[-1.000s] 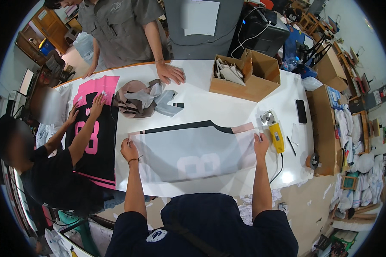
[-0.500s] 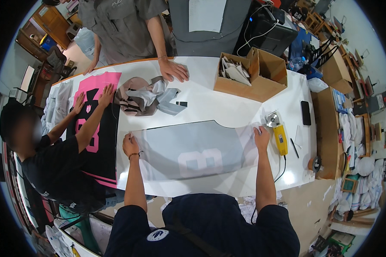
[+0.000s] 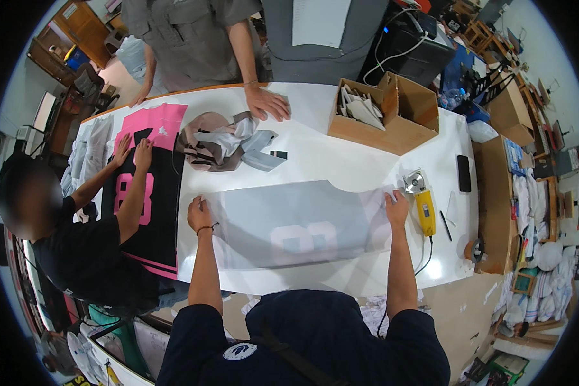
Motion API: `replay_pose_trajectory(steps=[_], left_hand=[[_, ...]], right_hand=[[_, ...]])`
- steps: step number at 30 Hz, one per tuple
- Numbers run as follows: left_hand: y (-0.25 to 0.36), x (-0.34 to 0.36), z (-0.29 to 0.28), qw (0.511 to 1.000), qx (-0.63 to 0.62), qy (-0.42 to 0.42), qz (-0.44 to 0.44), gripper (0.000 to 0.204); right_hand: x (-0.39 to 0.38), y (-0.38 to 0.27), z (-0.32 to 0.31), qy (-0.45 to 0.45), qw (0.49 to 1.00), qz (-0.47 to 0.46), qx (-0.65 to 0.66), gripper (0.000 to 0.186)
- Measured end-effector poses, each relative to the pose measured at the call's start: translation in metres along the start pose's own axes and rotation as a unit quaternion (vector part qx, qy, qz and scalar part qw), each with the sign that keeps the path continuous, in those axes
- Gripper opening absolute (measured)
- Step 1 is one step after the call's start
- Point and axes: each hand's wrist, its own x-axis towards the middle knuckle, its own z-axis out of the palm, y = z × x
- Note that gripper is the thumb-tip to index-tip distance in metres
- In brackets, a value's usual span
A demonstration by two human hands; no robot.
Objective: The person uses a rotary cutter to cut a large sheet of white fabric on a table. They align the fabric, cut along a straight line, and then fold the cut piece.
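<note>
Both my hands grip a pale grey-blue fabric panel [image 3: 270, 212], spread over the white table, with a large number showing faintly through it. My left hand [image 3: 198, 215] is closed on its upper left corner. My right hand [image 3: 396, 206] pinches the right end near the top corner. Right of that hand lies a yellow electric cutter [image 3: 424, 212] with a round metal head and a cord. Beyond the panel is a heap of beige and grey fabric scraps [image 3: 219, 141].
A co-worker [image 3: 77, 257] at left touches a pink-and-black jersey panel [image 3: 151, 238]; another [image 3: 186, 51] stands across the table [image 3: 315, 161], hand on it. An open cardboard box [image 3: 373, 128], phone [image 3: 463, 174], pen [image 3: 445, 225] and tape roll [image 3: 475, 249] also lie around the tabletop.
The dark strip that showed along the panel's top edge is now covered by the pale fabric. The left co-worker's fingers, earlier flat on the pink top, have partly curled.
</note>
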Motion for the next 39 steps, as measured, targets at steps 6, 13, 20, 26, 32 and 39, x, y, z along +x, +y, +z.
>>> replay_pose_trajectory(steps=[6,13,20,26,32,39], left_hand=[[-0.01,0.003,0.002,0.999,-0.03,0.018,0.03,0.036],[-0.016,-0.08,-0.044,0.998,0.057,0.002,-0.033,0.059],[-0.031,-0.175,-0.096,0.987,0.087,-0.069,-0.115,0.057],[-0.074,-0.173,-0.085,0.974,0.057,-0.089,-0.199,0.043],[-0.068,-0.17,-0.086,0.982,0.037,-0.027,-0.182,0.041],[-0.072,-0.174,-0.083,0.985,0.055,-0.025,-0.161,0.045]], right_hand=[[-0.012,0.016,0.017,0.042,0.997,-0.063,-0.035,0.036],[-0.107,-0.054,-0.001,0.004,0.989,-0.111,-0.099,0.054],[-0.163,-0.051,-0.007,-0.023,0.981,-0.098,-0.167,0.057],[-0.158,-0.039,-0.011,-0.052,0.973,-0.088,-0.207,0.063],[-0.158,-0.027,-0.009,-0.034,0.967,0.002,-0.253,0.066],[-0.168,-0.041,-0.004,-0.038,0.972,-0.024,-0.229,0.068]])
